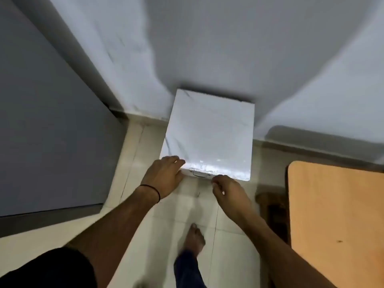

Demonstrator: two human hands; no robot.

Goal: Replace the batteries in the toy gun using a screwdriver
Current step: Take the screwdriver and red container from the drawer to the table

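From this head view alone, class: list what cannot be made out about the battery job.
- Toy gun, screwdriver, batteries: none shows in the head view.
- White cabinet: contents hidden behind its closed front.
- Dark handle: small, blurred, partly between the left hand and right hand.
- Wooden table: cut off by the right edge.

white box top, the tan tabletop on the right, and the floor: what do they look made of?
White box: the top looks like a glossy sheet or film, creased, with glare along the near edge; the body under it can't be told. Tan tabletop: probably laminate or smooth wood board, matte, even colour, rounded corner. Floor: pale glazed tiles, thin grout lines, faint sheen.
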